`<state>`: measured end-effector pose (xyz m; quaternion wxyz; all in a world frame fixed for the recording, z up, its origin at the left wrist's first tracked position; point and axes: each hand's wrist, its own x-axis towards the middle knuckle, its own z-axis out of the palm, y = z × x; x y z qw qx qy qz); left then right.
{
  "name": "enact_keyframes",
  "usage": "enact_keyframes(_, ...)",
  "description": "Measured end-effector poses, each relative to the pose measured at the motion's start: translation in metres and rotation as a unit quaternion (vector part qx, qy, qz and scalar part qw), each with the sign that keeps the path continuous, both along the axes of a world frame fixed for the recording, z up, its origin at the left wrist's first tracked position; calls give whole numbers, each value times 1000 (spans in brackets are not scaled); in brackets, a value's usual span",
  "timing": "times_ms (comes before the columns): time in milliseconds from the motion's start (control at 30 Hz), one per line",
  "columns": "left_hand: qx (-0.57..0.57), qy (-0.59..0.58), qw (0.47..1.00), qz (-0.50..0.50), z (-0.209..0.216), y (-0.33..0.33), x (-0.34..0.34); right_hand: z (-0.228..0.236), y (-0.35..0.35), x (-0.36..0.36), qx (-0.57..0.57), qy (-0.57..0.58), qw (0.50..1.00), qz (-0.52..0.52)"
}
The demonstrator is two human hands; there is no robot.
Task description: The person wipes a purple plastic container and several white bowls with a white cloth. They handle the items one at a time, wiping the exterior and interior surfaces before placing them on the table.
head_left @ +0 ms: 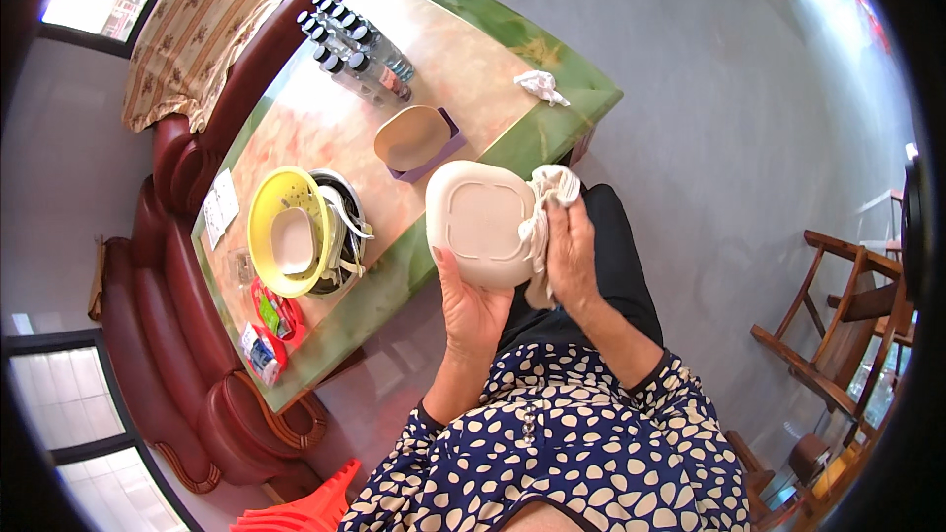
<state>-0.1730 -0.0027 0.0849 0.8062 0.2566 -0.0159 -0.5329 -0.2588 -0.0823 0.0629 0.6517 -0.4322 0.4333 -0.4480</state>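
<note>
A cream, rounded-square bowl [485, 217] is held up in front of me, its underside facing me. My left hand [467, 305] grips its near left edge, with the thumb on the base and the other fingers hidden behind. Against the bowl's right edge my right hand [570, 254] presses a bunched white cloth [540, 222], its fingers closed round it. On the table just beyond, a tan bowl [414, 138] leans in a purple holder [434, 160]. To the left, a yellow colander [286, 283] holds a smaller cream bowl [293, 240].
Several clear bottles [360, 49] with black caps stand at the table's far side. A crumpled white tissue [542, 87] lies near the right corner of the green-edged table [463, 5]. A dark red sofa [148, 315] runs along the left; a wooden chair [838, 335] stands right.
</note>
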Motion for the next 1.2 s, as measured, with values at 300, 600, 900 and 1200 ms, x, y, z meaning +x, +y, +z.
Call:
enact_keyframes(300, 24, 23, 999, -25, -14, 4, 10, 7, 37, -2, -520, 256, 811, 70)
enact_keyframes(600, 54, -117, 989, -73, -10, 10, 5, 27, 0, 9, -468, 205, 857, 65)
enact_keyframes(900, 65, -305, 929, -201, -5, 27, 30, 53, -5, -7, -562, 124, 785, 229)
enact_keyframes(1200, 67, -481, 827, -283, 4, 33, 25, 67, -24, -11, -553, 175, 760, 294)
